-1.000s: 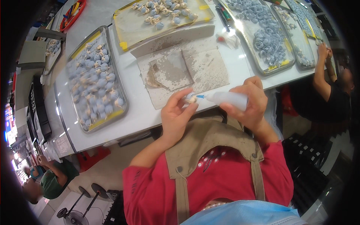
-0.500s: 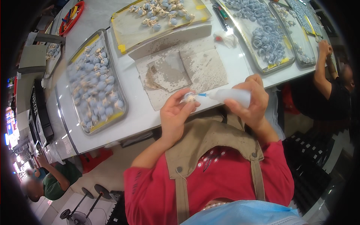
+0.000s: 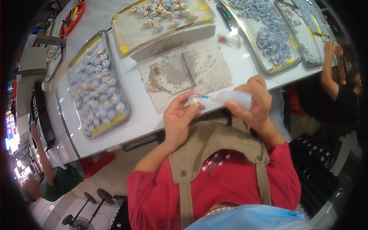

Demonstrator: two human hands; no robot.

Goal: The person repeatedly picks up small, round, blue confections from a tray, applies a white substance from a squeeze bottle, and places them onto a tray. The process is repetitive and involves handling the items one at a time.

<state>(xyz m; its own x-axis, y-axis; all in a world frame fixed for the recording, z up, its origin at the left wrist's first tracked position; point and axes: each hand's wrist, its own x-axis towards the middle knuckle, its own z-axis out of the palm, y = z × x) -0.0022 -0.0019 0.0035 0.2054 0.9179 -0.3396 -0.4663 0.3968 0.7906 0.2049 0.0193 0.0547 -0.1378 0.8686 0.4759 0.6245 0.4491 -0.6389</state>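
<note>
Over the table's near edge, my left hand pinches a small cream and blue figurine between thumb and fingers. My right hand is wrapped round a translucent squeeze bottle, tipped on its side. Its thin blue nozzle points left and reaches the figurine's upper right side; whether it touches cannot be made out. Just beyond my hands lies a stained, folded sheet of cardboard. What comes out of the nozzle, if anything, is too small to see.
A metal tray of similar blue and cream pieces stands at left. Another tray is at the back, and one with blue petal-like parts at right. Pens and a crumpled tissue lie between. Co-workers sit at left and right.
The bottle in my right hand has shifted slightly left toward the figurine. My left hand has hardly moved. The co-worker at left has raised an arm.
</note>
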